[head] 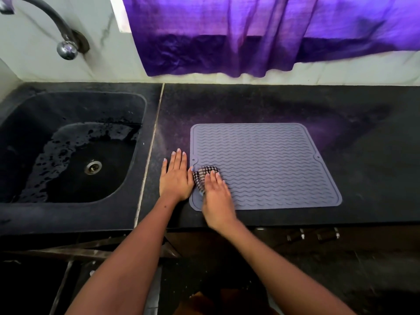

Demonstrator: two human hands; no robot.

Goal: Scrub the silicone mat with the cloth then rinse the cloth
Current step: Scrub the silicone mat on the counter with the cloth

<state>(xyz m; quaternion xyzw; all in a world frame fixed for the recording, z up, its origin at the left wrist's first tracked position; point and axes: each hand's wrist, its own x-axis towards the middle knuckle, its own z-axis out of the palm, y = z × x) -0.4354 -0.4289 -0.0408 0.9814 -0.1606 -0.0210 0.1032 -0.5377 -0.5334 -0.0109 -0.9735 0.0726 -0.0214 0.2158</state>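
A grey silicone mat [272, 164] with wavy ridges lies flat on the black counter, right of the sink. A bunched checked cloth [203, 175] sits on the mat's left edge. My right hand [217, 198] presses down on the cloth, fingers over it. My left hand [176, 176] lies flat on the counter just left of the mat, fingers spread, its edge touching the mat's border and holding nothing.
A black sink [68, 146] with a wet floor and a metal drain [93, 167] is at the left. A curved tap [61, 32] comes out of the wall above it. A purple curtain [261, 35] hangs behind the counter [363, 123].
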